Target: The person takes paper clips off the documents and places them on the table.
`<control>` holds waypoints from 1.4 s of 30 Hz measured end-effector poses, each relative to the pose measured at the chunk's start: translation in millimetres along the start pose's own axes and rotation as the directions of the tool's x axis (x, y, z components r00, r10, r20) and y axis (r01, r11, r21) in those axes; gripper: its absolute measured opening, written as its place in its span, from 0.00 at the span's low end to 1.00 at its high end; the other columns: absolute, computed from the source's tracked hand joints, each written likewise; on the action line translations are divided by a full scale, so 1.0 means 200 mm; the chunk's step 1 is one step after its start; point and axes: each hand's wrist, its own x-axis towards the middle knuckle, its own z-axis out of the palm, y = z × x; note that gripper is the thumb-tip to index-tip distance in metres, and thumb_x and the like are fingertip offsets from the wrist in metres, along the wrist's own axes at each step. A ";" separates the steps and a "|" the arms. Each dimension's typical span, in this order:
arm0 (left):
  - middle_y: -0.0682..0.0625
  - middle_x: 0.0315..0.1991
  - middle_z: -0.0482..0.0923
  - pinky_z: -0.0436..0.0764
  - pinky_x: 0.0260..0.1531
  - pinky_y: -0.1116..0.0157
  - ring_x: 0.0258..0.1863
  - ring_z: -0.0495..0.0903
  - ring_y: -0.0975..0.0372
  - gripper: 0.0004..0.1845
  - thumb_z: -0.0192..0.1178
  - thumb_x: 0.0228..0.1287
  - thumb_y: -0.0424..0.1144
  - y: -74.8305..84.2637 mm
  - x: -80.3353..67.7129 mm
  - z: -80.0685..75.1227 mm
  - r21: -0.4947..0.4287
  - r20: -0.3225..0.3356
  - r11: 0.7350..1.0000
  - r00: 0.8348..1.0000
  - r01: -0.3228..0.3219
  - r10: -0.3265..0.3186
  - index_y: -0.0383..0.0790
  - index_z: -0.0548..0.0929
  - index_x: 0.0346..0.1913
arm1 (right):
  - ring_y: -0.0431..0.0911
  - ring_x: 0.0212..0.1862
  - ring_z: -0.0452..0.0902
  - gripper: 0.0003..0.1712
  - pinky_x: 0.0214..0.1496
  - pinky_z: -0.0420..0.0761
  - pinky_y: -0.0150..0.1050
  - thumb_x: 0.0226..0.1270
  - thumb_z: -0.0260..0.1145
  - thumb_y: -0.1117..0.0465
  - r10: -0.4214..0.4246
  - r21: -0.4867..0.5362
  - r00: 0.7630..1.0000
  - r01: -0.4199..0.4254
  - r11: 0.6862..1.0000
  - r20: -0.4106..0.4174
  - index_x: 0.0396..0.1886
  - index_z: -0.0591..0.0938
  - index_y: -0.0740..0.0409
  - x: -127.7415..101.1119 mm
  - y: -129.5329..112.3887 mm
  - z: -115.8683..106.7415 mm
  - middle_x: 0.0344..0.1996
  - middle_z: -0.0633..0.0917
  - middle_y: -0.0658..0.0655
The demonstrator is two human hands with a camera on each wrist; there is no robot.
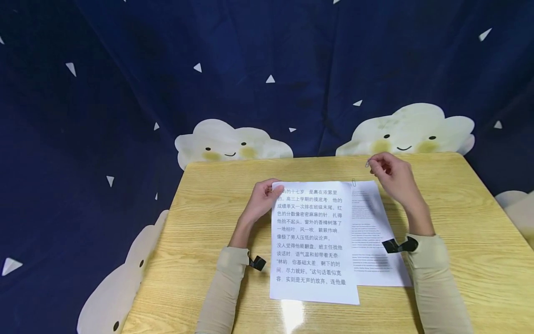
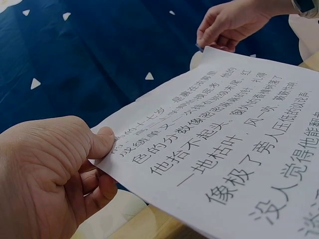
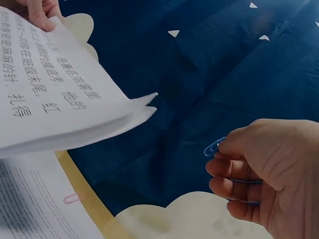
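While my left hand (image 1: 260, 199) pinches the printed sheets' (image 1: 310, 241) far-left corner, my right hand (image 1: 392, 178) pinches a blue paperclip (image 3: 214, 146).

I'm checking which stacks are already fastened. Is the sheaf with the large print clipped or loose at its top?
Loose: the large-print sheaf fans apart at its far corner, and the blue paper clip is pinched in the right hand, apart from it.
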 end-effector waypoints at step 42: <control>0.38 0.36 0.88 0.74 0.21 0.69 0.22 0.80 0.61 0.10 0.59 0.78 0.33 -0.01 0.00 0.00 0.015 -0.014 1.000 1.000 -0.008 0.009 0.31 0.87 0.51 | 0.49 0.36 0.78 0.20 0.31 0.73 0.28 0.85 0.52 0.52 0.236 -0.100 0.963 -0.224 0.969 0.132 0.51 0.78 0.67 -0.04 0.30 -0.11 0.38 0.84 0.66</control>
